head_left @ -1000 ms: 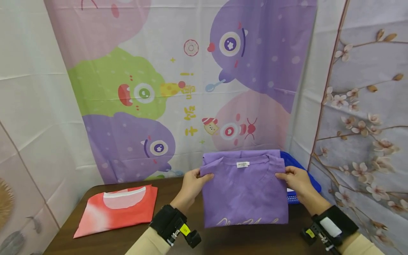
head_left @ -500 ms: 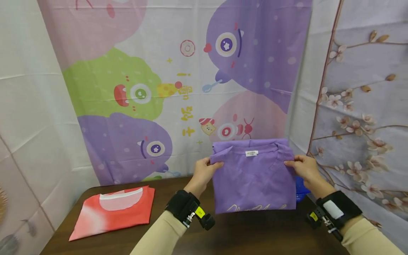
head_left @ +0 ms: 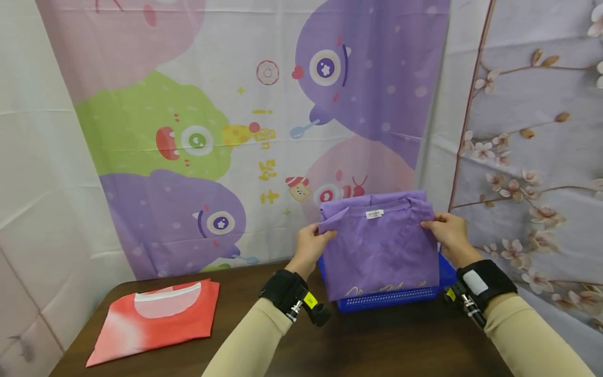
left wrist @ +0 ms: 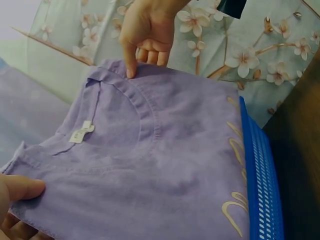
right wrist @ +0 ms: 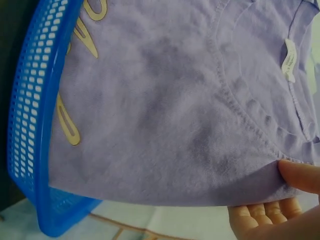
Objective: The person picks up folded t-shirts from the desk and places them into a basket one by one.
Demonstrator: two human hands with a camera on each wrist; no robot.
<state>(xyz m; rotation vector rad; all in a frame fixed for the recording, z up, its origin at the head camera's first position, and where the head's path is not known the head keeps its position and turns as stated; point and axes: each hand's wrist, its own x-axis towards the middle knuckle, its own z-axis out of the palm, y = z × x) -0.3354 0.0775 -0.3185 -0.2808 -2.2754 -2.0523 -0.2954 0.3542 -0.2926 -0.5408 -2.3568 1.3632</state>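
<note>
A folded purple T-shirt [head_left: 381,251] with a white neck label and pale yellow lettering hangs between both hands. My left hand [head_left: 311,247] pinches its upper left corner, thumb in front and fingers behind. At the opposite shoulder my right hand [head_left: 449,234] pinches the cloth the same way; the right wrist view shows the thumb of that hand [right wrist: 272,210] on the front. The shirt is over a blue perforated basket [head_left: 391,301] and covers most of it. In the left wrist view the lower hem lies along the basket's rim [left wrist: 260,170].
On the left of the dark brown table [head_left: 264,324] lies a folded red and white T-shirt [head_left: 157,319]. A cartoon-print curtain [head_left: 264,220] hangs behind the table, and a floral curtain [head_left: 527,157] borders the right side.
Both hands have carried the purple T-shirt up and to the right, away from me, over the blue basket. More of the basket's front now shows below the hem. The red shirt stays put.
</note>
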